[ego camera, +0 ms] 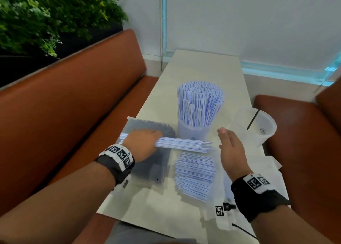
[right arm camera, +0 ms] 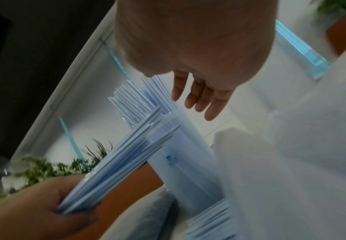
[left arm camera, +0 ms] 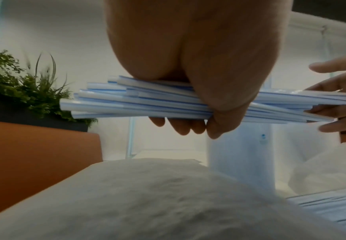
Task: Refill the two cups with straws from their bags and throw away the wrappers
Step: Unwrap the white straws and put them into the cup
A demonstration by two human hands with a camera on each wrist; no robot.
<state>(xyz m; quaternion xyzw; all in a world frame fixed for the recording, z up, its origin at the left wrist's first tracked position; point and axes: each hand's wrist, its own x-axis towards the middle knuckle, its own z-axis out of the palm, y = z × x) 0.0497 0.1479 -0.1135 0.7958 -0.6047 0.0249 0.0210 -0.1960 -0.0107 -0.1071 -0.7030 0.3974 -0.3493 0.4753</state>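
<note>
My left hand point(ego camera: 144, 142) grips a bundle of blue-striped white straws point(ego camera: 184, 145) and holds it level just above the table; the same bundle point(left arm camera: 168, 104) fills the left wrist view. My right hand point(ego camera: 230, 146) is open, fingers straight, beside the bundle's right ends and holds nothing. Behind the bundle stands a clear cup point(ego camera: 193, 131) packed with upright striped straws point(ego camera: 201, 103). A second clear cup point(ego camera: 265, 127) at the right holds one black straw. More striped straws point(ego camera: 195, 175) lie in an open clear bag near me. A bag of dark straws point(ego camera: 147, 151) lies under my left hand.
The narrow pale table point(ego camera: 203, 68) runs away from me between two orange benches point(ego camera: 73, 105). Crumpled clear wrappers point(ego camera: 269, 170) lie at the table's right edge. A green plant point(ego camera: 46, 18) stands behind the left bench.
</note>
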